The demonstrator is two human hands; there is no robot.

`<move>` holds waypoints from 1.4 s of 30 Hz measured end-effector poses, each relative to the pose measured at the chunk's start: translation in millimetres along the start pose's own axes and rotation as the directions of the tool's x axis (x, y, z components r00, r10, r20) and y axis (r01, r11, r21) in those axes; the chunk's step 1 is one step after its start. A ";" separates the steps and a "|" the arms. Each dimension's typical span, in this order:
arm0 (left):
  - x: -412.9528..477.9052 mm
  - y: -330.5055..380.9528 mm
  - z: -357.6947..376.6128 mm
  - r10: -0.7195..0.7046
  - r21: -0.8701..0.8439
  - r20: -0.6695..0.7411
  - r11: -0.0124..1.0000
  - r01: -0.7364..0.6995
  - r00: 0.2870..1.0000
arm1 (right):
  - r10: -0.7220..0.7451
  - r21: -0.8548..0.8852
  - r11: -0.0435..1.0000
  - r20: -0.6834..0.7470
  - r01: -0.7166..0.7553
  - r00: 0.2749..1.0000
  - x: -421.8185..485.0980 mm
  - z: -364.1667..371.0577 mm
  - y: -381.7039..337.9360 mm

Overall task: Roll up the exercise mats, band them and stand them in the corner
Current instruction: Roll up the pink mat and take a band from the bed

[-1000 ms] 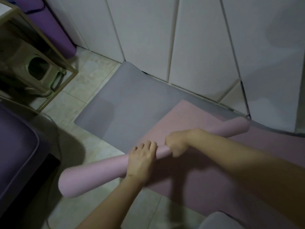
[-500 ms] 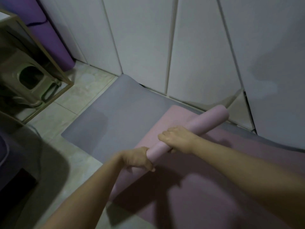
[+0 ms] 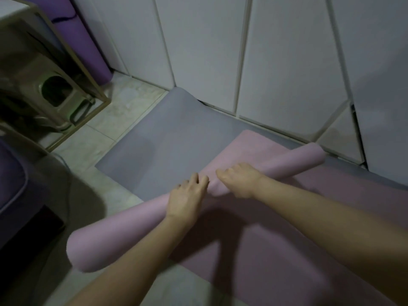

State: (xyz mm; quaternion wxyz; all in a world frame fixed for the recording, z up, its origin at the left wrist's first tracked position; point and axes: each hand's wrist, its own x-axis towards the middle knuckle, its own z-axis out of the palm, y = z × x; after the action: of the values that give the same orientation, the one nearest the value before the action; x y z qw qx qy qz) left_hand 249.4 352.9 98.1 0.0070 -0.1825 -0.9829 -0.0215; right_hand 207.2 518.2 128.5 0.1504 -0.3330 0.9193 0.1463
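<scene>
A pink mat lies partly unrolled on the floor, and its rolled part runs from lower left to upper right. My left hand lies on top of the roll near its middle, fingers bent over the far side. My right hand grips the roll just to the right, knuckles up. Under the pink mat a grey mat lies flat, its far end curling up against the white wall panels. A purple rolled mat stands in the far left corner.
White wall panels close off the far side. At the left stands a metal-framed shelf with a green stool under it. A dark purple cushioned seat fills the left edge. Bare tile shows between shelf and grey mat.
My left hand has shifted from clutching the roll's side to lying over its top. The roll's near end, hidden behind my left arm before, now shows at lower left.
</scene>
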 end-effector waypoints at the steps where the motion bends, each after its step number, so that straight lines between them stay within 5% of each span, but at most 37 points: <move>1: -8.3 -2.4 2.0 0.032 -0.012 -0.019 0.999 -0.032 0.999 | -0.015 -0.006 1.000 0.001 0.015 1.000 -1.1 -2.5 -6.4; 6: -29.8 0.2 5.8 -0.003 -0.056 -0.029 0.998 0.002 1.000 | -0.133 -0.076 0.989 -0.071 0.127 0.989 -5.6 -26.3 -35.6; 9: -33.0 10.5 -2.0 -0.132 -0.155 0.043 0.978 0.137 0.990 | -0.164 -0.076 0.983 0.028 0.165 0.986 -5.4 -36.1 -42.4; 13: -50.1 21.9 3.0 -0.201 -0.379 0.180 0.889 0.257 0.963 | -0.195 -0.079 0.975 0.141 0.208 0.971 -12.6 -47.3 -42.3; 19: -61.3 24.6 -11.9 -0.236 -0.606 0.189 0.736 0.302 0.953 | -0.141 -0.182 0.973 0.008 0.140 0.990 -39.0 -63.7 -50.8; 24: -83.7 14.4 -47.6 -0.024 -0.824 0.331 0.480 0.301 0.943 | -0.090 -0.270 0.960 -0.025 0.080 0.996 -63.5 -90.2 -66.5; 28: -103.0 6.2 -63.1 0.146 -0.802 0.518 0.426 0.419 0.843 | -0.089 -0.264 0.959 0.055 0.100 0.995 -87.7 -103.5 -83.8; 31: -112.9 10.0 -66.6 0.201 -0.754 0.549 0.537 0.377 0.811 | -0.081 -0.270 0.958 0.082 0.101 0.993 -104.3 -103.1 -95.2; 34: -125.9 25.7 -60.8 0.120 -0.678 0.464 0.686 0.265 0.877 | -0.054 -0.221 0.972 0.109 0.077 0.993 -119.1 -95.1 -104.8; 38: -160.5 41.2 -50.7 -0.187 -0.432 0.005 0.885 0.171 0.982 | 0.023 -0.105 0.994 0.136 -0.008 0.990 -129.3 -86.1 -120.0; 42: -192.1 38.7 -27.1 -0.160 -0.212 -0.243 0.971 0.109 0.957 | 0.023 0.030 0.999 0.218 -0.030 0.976 -128.1 -79.1 -146.5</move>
State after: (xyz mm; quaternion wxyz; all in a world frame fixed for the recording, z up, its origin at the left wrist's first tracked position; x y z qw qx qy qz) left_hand 442.8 318.8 122.5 0.1155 -0.1102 -0.9769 -0.1422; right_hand 383.0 454.0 223.8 0.2534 -0.3002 0.9040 0.1688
